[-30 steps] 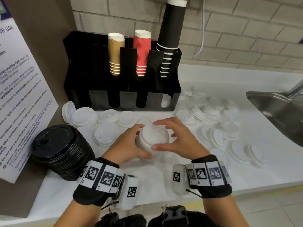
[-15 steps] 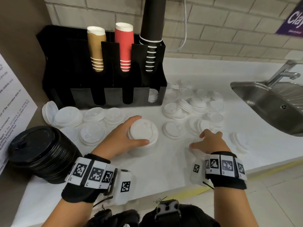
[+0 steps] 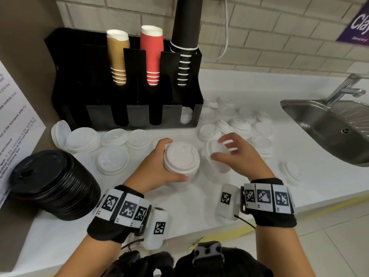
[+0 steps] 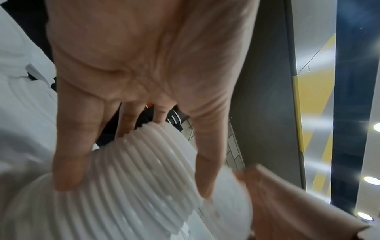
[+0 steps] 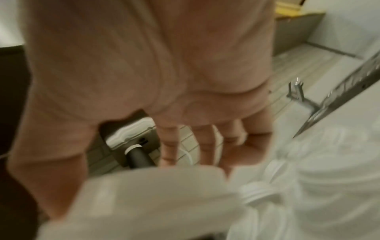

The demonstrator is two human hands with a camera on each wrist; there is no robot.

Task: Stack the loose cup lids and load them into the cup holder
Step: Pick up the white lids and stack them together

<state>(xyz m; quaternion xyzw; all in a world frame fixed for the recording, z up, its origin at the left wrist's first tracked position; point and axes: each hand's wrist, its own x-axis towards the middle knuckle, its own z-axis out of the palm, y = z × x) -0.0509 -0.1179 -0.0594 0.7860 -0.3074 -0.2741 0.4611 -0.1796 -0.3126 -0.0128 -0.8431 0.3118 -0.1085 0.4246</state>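
A tall stack of white lids (image 3: 180,158) stands on the white counter (image 3: 199,200) in the head view, and my left hand (image 3: 175,159) grips it, thumb in front and fingers behind. The left wrist view shows those fingers curled round the ribbed stack (image 4: 133,186). Just right of the stack, my right hand (image 3: 219,148) pinches a single white lid (image 3: 213,150), tilted and blurred. The right wrist view shows that lid (image 5: 154,194) under the thumb. The black cup holder (image 3: 123,80) stands behind, with a few white lids (image 3: 186,115) in its rightmost front slot.
Loose white lids lie left (image 3: 111,156) and right (image 3: 243,124) of my hands. A stack of black lids (image 3: 54,184) sits front left. Brown (image 3: 117,56), red (image 3: 151,54) and black (image 3: 185,37) cup stacks fill the holder. A steel sink (image 3: 329,126) is at right.
My right hand left the stack, reached right to the counter, and has come back beside the stack holding one lid. The left hand kept its grip on the stack.
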